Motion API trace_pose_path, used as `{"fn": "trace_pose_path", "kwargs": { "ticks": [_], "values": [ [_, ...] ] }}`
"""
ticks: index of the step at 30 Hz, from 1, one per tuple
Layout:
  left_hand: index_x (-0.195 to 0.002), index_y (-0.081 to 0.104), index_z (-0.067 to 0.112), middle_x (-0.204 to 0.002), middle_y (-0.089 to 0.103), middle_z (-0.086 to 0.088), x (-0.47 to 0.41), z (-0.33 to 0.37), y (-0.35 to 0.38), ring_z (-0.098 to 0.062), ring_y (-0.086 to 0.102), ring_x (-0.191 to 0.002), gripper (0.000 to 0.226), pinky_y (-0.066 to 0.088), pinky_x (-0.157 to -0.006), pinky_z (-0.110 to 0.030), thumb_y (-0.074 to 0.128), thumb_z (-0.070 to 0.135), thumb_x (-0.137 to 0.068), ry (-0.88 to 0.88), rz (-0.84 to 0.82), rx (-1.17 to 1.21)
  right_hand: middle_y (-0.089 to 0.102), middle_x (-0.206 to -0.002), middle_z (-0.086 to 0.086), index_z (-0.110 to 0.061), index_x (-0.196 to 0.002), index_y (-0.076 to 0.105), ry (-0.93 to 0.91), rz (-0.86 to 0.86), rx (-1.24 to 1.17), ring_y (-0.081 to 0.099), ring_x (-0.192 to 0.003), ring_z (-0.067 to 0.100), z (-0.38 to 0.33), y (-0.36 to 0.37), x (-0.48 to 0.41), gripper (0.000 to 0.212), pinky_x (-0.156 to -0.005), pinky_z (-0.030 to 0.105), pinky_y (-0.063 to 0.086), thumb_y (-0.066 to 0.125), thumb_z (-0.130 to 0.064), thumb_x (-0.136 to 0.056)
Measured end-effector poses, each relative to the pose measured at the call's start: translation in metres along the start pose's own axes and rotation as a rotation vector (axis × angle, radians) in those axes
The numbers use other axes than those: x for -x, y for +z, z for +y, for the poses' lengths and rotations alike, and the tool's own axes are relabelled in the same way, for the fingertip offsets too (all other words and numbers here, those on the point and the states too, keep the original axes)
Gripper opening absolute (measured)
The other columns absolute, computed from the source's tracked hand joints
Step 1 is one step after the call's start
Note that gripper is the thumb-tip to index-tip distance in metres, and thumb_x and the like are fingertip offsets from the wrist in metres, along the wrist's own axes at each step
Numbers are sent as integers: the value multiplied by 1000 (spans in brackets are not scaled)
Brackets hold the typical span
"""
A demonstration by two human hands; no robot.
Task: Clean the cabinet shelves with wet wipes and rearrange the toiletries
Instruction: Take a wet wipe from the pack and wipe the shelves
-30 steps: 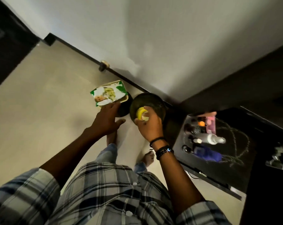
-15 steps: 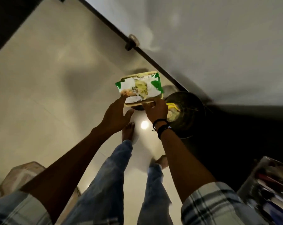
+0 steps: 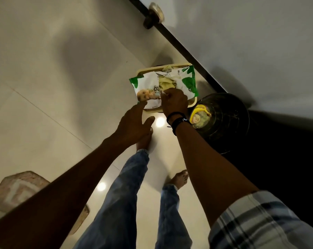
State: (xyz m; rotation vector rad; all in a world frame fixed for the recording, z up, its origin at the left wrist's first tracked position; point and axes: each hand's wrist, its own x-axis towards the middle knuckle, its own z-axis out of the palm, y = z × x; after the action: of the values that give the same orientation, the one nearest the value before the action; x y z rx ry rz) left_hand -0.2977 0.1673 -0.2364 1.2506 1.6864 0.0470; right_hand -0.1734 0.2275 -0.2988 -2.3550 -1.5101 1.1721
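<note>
A green-and-white wet wipes pack [image 3: 177, 80] lies on a cream tray [image 3: 172, 66] on the floor by the wall. My right hand [image 3: 173, 103], with dark bracelets on the wrist, rests on the pack and pinches at its middle opening; I cannot tell whether it pinches the flap or a wipe. Just below the pack's lower left corner, my left hand [image 3: 134, 123] has its fingers spread and its fingertips at the pack's edge. The cabinet shelves and toiletries are out of view.
A round black bin [image 3: 227, 123] stands right of the tray with a yellow-rimmed wrapper [image 3: 199, 116] inside. A door stopper [image 3: 153, 16] sits on the black skirting. A pinkish block [image 3: 17, 189] lies at lower left. My bare feet stand on pale tiles below the hands.
My right hand left the yellow wrapper in the bin and moved left onto the wipes pack. The view tilted down, so the shelf of toiletries dropped out of sight.
</note>
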Motion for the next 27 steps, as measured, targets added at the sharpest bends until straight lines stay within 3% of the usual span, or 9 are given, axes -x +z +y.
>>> {"fn": "trace_pose_path", "kwargs": {
  "ticks": [4,8,11,14,16,19,20,24,27],
  "values": [
    [-143,32,16,-148,39,-4,7,-4,-2,-24,39,-133,55,35,-109,-41,51,33,-94,-29,6,11,68,-98,17,-2,-93,68,27,105,-262,62,-94,31,9,-8,5,17,-86,39,52,67,-16,-83],
    [-140,36,15,-144,43,-4,14,-1,-5,-24,45,-127,51,39,-104,-39,52,31,-94,4,64,45,63,-94,13,3,-96,63,89,73,-506,62,-86,25,19,-26,11,16,-68,12,52,64,-11,-87],
    [-139,38,15,-142,46,-5,13,7,-4,-25,48,-124,50,44,-100,-43,55,27,-93,48,81,82,60,-94,13,-4,-93,58,128,-36,-582,61,-92,31,26,-30,8,7,-84,44,55,60,-10,-89],
    [-138,41,13,-141,47,-7,9,13,-2,-26,51,-121,51,47,-97,-46,59,23,-91,94,91,133,57,-96,14,-10,-85,56,203,-72,-720,57,-92,31,24,-41,10,4,-80,45,51,57,-8,-88],
    [-136,44,13,-140,48,-7,12,19,1,-22,52,-119,50,49,-96,-41,60,22,-90,133,117,172,56,-93,13,-15,-76,52,266,-59,-924,55,-83,26,20,-58,23,16,-67,35,48,54,-5,-88],
    [-133,47,11,-135,51,-5,27,39,3,-12,53,-114,45,51,-88,-20,60,21,-90,170,162,260,59,-99,12,-15,-88,54,329,-135,-1231,59,-81,22,13,-90,61,12,-59,28,52,48,-5,-92],
    [-132,48,13,-134,52,-4,36,50,3,-13,55,-113,44,50,-87,-20,59,22,-91,152,161,302,60,-104,14,-15,-93,55,335,-162,-1283,61,-85,23,13,-99,77,12,-60,29,55,47,-6,-92],
    [-127,54,17,-120,58,6,87,98,-4,-15,58,-108,35,53,-89,-40,53,26,-93,146,154,397,62,-104,13,-15,-99,56,339,-172,-1364,62,-90,25,15,-141,138,12,-84,43,53,47,-8,-94],
    [-124,57,18,-112,58,9,136,136,-4,-13,60,-104,34,54,-89,-40,55,27,-92,183,148,392,65,-104,9,-18,-102,58,317,-164,-1424,64,-95,26,25,-183,188,16,-93,48,49,47,-8,-94]
  ]
}}
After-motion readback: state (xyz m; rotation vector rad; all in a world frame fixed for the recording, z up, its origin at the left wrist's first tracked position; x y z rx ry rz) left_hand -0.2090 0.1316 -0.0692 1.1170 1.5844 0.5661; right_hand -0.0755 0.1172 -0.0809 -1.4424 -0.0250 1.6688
